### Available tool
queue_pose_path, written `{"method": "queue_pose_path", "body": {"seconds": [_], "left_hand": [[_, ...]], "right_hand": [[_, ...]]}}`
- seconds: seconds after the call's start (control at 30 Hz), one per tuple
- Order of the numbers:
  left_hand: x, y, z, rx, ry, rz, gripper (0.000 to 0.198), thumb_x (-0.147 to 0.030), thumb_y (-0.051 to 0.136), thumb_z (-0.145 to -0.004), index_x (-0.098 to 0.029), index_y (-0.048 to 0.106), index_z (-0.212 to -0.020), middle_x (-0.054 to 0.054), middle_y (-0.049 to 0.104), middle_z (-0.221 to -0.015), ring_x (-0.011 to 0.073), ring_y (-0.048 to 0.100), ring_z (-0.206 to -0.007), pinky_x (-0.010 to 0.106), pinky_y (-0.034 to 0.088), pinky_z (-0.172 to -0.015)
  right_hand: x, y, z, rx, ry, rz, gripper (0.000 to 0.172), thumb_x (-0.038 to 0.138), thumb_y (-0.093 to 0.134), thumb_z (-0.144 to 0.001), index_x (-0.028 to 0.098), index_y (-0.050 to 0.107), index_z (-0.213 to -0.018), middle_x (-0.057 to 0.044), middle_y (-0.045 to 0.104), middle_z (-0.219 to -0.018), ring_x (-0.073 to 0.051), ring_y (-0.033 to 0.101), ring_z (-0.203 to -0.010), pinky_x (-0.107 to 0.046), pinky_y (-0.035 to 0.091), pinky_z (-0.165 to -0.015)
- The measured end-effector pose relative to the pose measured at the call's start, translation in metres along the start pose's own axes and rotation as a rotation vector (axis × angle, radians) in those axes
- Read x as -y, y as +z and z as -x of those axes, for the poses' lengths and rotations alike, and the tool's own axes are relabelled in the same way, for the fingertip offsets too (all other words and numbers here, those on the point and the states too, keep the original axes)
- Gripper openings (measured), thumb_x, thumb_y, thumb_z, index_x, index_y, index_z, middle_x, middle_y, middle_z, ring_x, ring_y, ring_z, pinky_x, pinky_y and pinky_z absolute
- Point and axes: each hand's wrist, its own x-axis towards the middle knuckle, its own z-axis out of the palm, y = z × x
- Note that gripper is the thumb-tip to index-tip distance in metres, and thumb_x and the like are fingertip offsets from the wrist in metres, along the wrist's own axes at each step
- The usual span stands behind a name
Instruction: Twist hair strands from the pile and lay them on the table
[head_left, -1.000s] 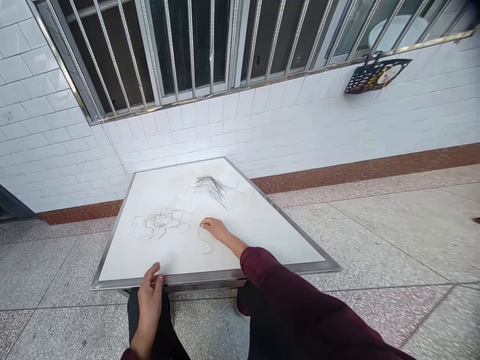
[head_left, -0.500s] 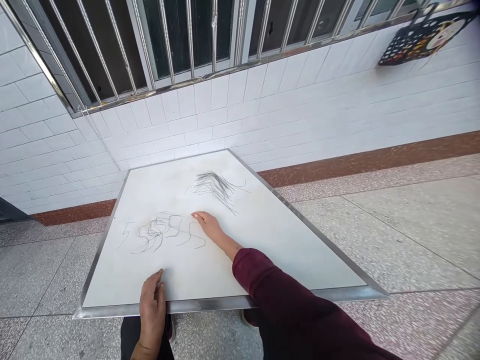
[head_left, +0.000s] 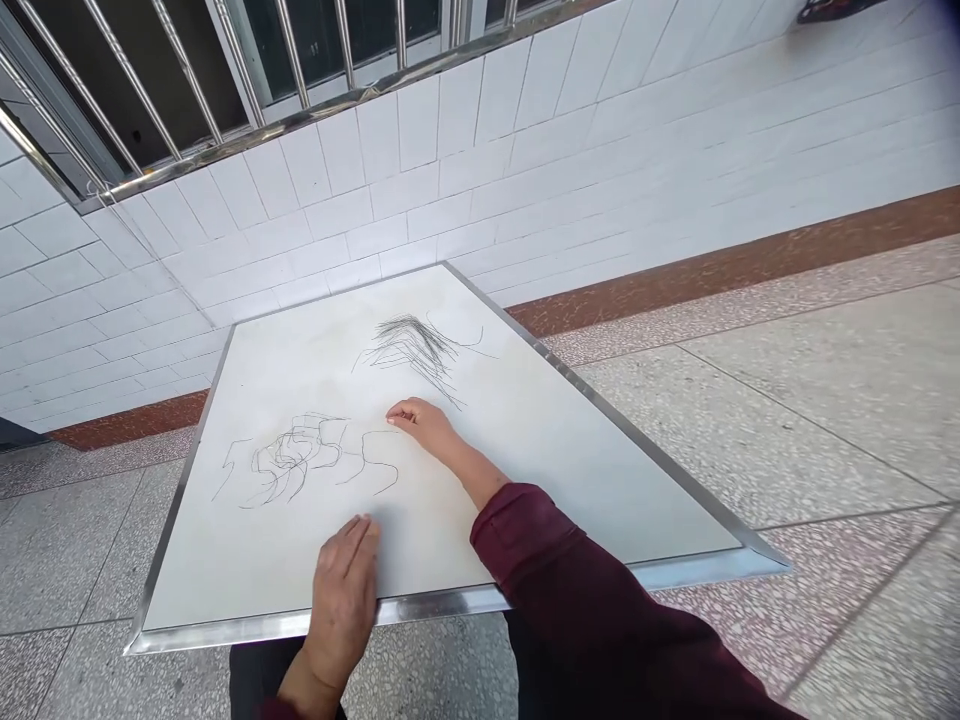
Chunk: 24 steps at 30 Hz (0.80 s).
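A white table (head_left: 247, 560) with a metal rim stands before me. On its left half lies a loose tangle of thin dark strands (head_left: 289, 450), wire-like and bent into curves. Farther back is a denser pile of similar, straighter strands (head_left: 420, 345). My right hand (head_left: 420, 425) is over the table between the two groups, its fingertips pinched close to the end of a curved strand (head_left: 365, 455). Whether anything is in the pinch is too fine to see. My left hand (head_left: 346, 575) is at the near rim, fingers stretched forward and holding nothing visible.
A white tiled wall (head_left: 337, 220) rises behind the table, with a barred window (head_left: 172, 80) above. Speckled floor (head_left: 810, 420) surrounds the table. The edge of a dark hanging bag (head_left: 832, 10) shows at the top right.
The view has tilted down and shifted. My left hand has moved right and farther over the table. My right hand has turned slightly, its fingers curled more closely together.
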Motion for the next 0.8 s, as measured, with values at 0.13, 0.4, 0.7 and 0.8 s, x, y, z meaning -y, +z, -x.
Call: {"method": "queue_pose_path", "body": {"seconds": [0.13, 0.4, 0.7, 0.8], "left_hand": [[-0.018, 0.018, -0.046, 0.174, 0.110, -0.058, 0.060, -0.026, 0.047, -0.096, -0.017, 0.028, -0.152, 0.014, 0.040, -0.153, 0.0289, 0.031, -0.144, 0.052, 0.035, -0.114], [-0.016, 0.033, -0.056, 0.235, 0.086, -0.006, 0.069, -0.041, 0.047, -0.096, -0.019, 0.017, -0.155, 0.016, 0.031, -0.157, 0.0300, 0.024, -0.147, 0.054, 0.031, -0.115], [-0.015, 0.032, -0.058, 0.237, 0.078, 0.004, 0.065, -0.038, 0.046, -0.098, -0.019, 0.019, -0.154, 0.015, 0.031, -0.157, 0.0287, 0.024, -0.147, 0.054, 0.030, -0.116], [-0.015, 0.032, -0.058, 0.230, 0.080, 0.001, 0.065, -0.038, 0.046, -0.097, -0.021, 0.020, -0.154, 0.014, 0.027, -0.159, 0.0299, 0.021, -0.148, 0.055, 0.028, -0.117]], "right_hand": [[0.002, 0.010, 0.001, 0.062, -0.043, 0.049, 0.009, 0.026, 0.064, -0.082, 0.024, 0.072, -0.087, -0.003, 0.065, -0.092, -0.019, 0.058, -0.094, -0.033, 0.045, -0.084], [0.003, 0.017, -0.001, 0.118, -0.093, 0.159, 0.013, 0.024, 0.061, -0.087, 0.027, 0.073, -0.089, -0.003, 0.068, -0.092, -0.022, 0.056, -0.099, -0.035, 0.045, -0.081], [-0.002, 0.022, 0.002, 0.080, -0.124, 0.233, 0.025, 0.017, 0.053, -0.091, 0.028, 0.074, -0.096, -0.005, 0.064, -0.102, -0.022, 0.054, -0.105, -0.037, 0.046, -0.089], [-0.003, 0.024, 0.002, 0.063, -0.128, 0.255, 0.025, 0.016, 0.053, -0.091, 0.027, 0.075, -0.094, -0.007, 0.064, -0.100, -0.024, 0.053, -0.104, -0.039, 0.047, -0.088]]}}
